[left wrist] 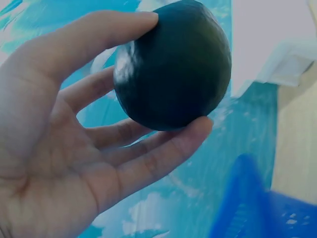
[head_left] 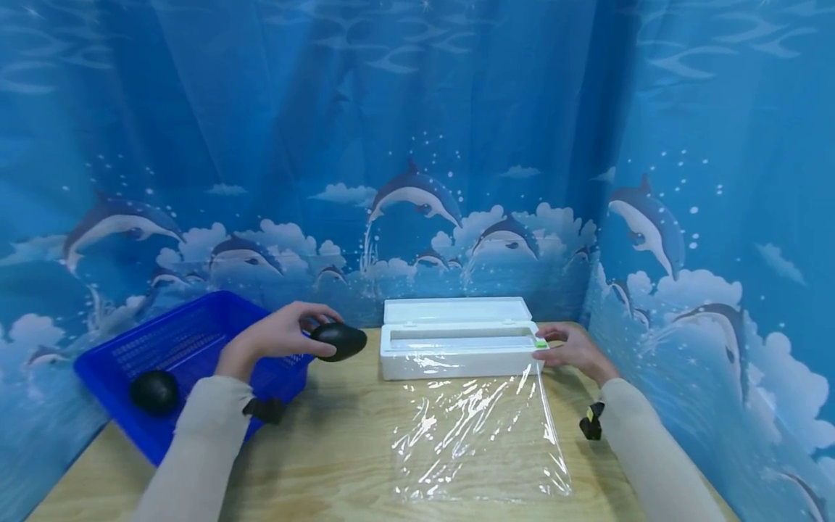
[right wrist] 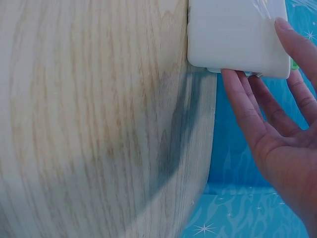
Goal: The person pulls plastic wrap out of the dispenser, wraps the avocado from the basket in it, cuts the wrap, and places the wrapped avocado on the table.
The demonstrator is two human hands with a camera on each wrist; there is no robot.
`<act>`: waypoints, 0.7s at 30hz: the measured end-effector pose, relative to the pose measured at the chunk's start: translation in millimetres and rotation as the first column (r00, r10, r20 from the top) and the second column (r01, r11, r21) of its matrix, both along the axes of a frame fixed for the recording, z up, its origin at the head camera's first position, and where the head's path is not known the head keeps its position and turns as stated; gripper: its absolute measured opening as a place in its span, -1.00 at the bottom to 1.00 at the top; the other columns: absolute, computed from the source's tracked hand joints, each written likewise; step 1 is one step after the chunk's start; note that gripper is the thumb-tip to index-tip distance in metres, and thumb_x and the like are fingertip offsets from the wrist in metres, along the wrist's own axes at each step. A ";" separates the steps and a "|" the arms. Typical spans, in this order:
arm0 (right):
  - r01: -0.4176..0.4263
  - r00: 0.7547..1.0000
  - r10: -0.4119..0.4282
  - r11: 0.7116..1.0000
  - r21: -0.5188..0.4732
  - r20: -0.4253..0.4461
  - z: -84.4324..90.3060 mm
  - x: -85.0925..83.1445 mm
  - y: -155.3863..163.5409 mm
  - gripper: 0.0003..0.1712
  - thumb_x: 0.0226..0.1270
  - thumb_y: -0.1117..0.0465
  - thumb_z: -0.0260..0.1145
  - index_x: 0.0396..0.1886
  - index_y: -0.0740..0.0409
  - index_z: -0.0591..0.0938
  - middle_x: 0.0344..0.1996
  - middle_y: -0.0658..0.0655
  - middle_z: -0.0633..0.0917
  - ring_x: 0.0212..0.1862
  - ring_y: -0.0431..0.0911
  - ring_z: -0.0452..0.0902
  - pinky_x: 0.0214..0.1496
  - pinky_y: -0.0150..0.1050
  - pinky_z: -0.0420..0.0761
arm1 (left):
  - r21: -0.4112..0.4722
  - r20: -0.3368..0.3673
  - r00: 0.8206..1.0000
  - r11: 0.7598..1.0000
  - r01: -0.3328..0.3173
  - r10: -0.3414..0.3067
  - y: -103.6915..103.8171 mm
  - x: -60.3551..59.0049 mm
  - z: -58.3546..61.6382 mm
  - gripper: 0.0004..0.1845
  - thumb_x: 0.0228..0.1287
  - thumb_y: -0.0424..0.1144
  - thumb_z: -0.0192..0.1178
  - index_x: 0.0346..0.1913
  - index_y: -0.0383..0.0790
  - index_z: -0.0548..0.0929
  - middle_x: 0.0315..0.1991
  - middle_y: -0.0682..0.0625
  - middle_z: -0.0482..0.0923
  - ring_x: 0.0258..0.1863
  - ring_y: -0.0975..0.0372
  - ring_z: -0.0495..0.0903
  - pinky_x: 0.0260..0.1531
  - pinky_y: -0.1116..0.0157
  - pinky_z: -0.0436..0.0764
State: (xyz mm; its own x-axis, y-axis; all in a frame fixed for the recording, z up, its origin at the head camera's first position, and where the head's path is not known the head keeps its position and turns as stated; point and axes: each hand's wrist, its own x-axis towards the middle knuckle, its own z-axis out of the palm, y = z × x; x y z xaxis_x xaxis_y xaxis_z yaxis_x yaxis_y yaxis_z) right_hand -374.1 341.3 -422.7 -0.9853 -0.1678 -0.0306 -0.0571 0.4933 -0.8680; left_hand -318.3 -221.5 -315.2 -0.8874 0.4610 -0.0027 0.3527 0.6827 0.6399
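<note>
Wooden table [head_left: 339,449], dolphin curtain behind. Left hand [head_left: 277,337] grips dark avocado [head_left: 338,341] in curled fingertips. Right hand [head_left: 574,349], fingers straight, touches white wrap dispenser [head_left: 457,348].

Glossy clear film [head_left: 479,435], grained wooden table [head_left: 326,449], blue plastic basket [head_left: 176,341]

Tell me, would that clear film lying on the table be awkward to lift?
Probably. The clear film looks very thin and wrinkled, so it would likely droop and cling to itself. It seems nearly weightless. One edge still runs into the white dispenser box under the right hand, so it may tug.
</note>
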 end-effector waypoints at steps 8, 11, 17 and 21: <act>-0.001 1.000 0.001 1.000 -0.006 0.003 -0.6 -0.4 -1.0 -0.26 0.23 0.14 0.57 0.31 0.38 0.50 0.34 0.51 0.47 0.14 0.05 0.61 0.05 0.00 0.79 | -0.006 -0.006 0.998 0.998 0.068 -0.068 30.3 3.3 -18.7 -0.48 0.18 -0.08 0.49 0.21 -0.04 0.67 0.15 -0.17 0.60 0.10 -0.02 0.60 0.00 -0.01 0.68; 0.003 1.000 -0.003 1.000 -0.007 0.007 -0.4 0.8 -1.1 -0.25 0.23 0.15 0.57 0.32 0.38 0.50 0.35 0.51 0.46 0.20 0.10 0.58 0.05 -0.01 0.79 | 0.000 0.000 0.997 0.997 0.078 -0.078 41.0 5.0 -23.4 -0.48 0.16 -0.08 0.50 0.21 -0.01 0.67 0.13 -0.14 0.62 0.09 0.01 0.60 0.01 0.00 0.67; 0.004 1.000 -0.004 1.000 -0.004 0.006 -0.3 1.5 -1.4 -0.25 0.24 0.13 0.57 0.32 0.37 0.49 0.36 0.51 0.46 0.18 0.06 0.59 0.04 -0.05 0.79 | 0.031 0.032 0.989 0.989 0.142 -0.143 62.3 7.8 -35.2 -0.48 0.16 -0.09 0.49 0.21 0.02 0.66 0.12 -0.09 0.61 0.09 0.04 0.59 0.01 0.06 0.65; 0.001 1.000 -0.001 1.000 -0.008 0.000 -1.4 0.2 -2.3 -0.25 0.23 0.13 0.57 0.32 0.37 0.50 0.35 0.51 0.46 0.13 0.01 0.61 0.03 -0.05 0.80 | 0.056 0.038 0.979 0.979 0.197 -0.199 79.4 9.4 -46.3 -0.50 0.14 -0.12 0.50 0.18 0.04 0.67 0.09 -0.07 0.60 0.08 0.05 0.59 0.02 0.08 0.64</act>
State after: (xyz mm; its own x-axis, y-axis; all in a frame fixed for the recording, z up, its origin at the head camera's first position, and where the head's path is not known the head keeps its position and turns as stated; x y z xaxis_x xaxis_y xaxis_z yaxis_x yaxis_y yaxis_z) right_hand -373.9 339.0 -424.1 -0.9855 -0.1669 -0.0293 -0.0564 0.4861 -0.8721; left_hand -308.9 -142.1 -361.5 -0.7781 0.6280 -0.0107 0.4485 0.5675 0.6905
